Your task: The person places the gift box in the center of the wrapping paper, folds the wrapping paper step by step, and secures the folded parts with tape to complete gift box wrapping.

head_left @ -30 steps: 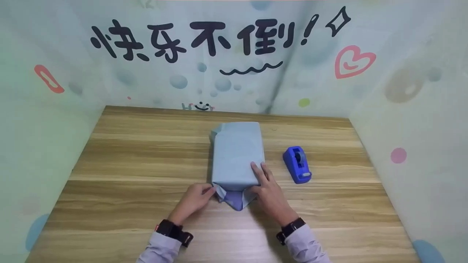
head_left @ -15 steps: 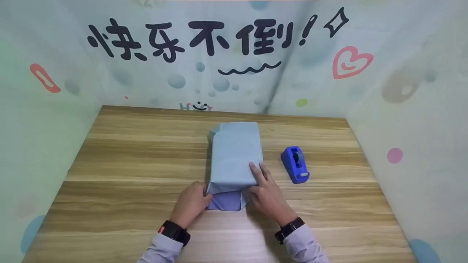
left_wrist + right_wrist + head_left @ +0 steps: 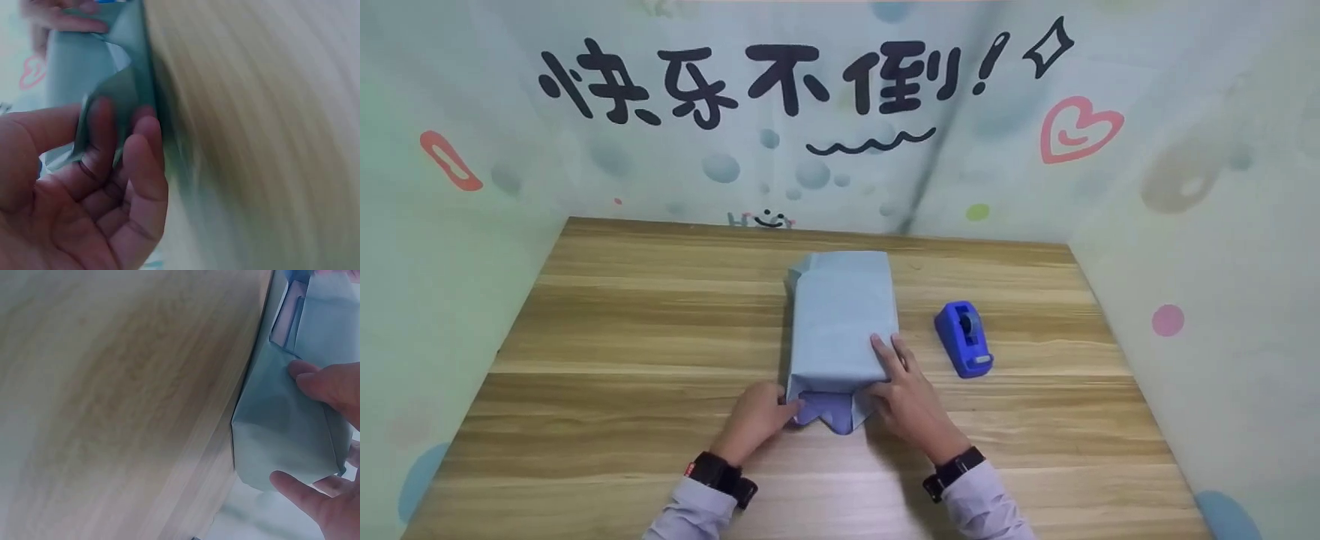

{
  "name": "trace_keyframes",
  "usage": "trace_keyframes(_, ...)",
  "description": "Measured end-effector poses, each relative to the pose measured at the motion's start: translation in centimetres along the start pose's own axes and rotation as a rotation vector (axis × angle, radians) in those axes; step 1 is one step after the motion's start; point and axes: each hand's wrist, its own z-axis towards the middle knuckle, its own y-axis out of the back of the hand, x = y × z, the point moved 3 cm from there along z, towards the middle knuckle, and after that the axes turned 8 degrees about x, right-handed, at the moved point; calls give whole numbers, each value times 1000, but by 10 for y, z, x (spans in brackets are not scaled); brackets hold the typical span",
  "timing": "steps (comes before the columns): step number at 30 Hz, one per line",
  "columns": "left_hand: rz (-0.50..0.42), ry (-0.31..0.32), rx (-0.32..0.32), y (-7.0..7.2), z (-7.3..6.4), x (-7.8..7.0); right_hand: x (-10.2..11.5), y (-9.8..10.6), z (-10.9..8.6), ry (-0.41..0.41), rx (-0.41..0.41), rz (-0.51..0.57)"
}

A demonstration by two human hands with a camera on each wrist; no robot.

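A box-shaped package [image 3: 844, 322] wrapped in light blue paper lies mid-table, its near end partly unfolded. At that end a purple-blue inner side of the paper [image 3: 834, 409] shows below the edge. My left hand [image 3: 754, 424] is at the near left corner; in the left wrist view its thumb and index finger pinch a paper flap [image 3: 121, 93], with the other fingers curled loosely. My right hand [image 3: 915, 409] rests on the near right corner, two fingers straight along the top and edge. Its thumb [image 3: 312, 377] presses the folded end flap [image 3: 281, 410] in the right wrist view.
A blue tape dispenser [image 3: 964, 339] stands on the wooden table [image 3: 645, 322] right of the package. A printed cloth wall [image 3: 660, 165] rises behind the table's far edge and along both sides.
My left hand pulled the near left flap outward, then shifted slightly toward me and right. The purple-blue edge now shows a notch. My right hand stays at its corner.
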Motion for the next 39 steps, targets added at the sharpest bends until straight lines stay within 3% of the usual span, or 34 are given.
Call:
trace_keyframes(4, -190, 32, 68, -3, 3, 1, 0, 0, 0, -10, 22, 5)
trace_keyframes(8, -249, -57, 105, -6, 8, -5, 0, 1, 0, -13, 36, -10)
trace_keyframes(11, -202, -147, 122, -9, 9, -8, 0, 1, 0, -14, 47, -29)
trace_keyframes(16, -143, -278, 218, -16, 4, -9, -2, 1, -1, -15, 67, -38)
trace_keyframes(20, -49, -416, 275, -25, 2, -12, -2, 1, -1, -7, 63, -33)
trace_keyframes(22, -8, -456, 292, -29, 3, -13, -3, 1, -1, -8, 62, -25)
trace_keyframes(25, -2, -443, 269, -26, 6, -13, -3, 1, -2, -16, 64, 1)
trace_keyframes(30, -61, -302, 176, -2, 7, -5, -3, 0, -3, -36, 65, 46)
trace_keyframes(33, -35, -257, 173, 8, 7, -4, -3, 0, -3, -39, 61, 53)
trace_keyframes(36, 20, -294, 206, 7, 9, -7, -3, 0, -2, -31, 50, 53)
trace_keyframes(39, 155, -393, 225, -4, 11, -14, -3, 0, -3, -9, 34, 42)
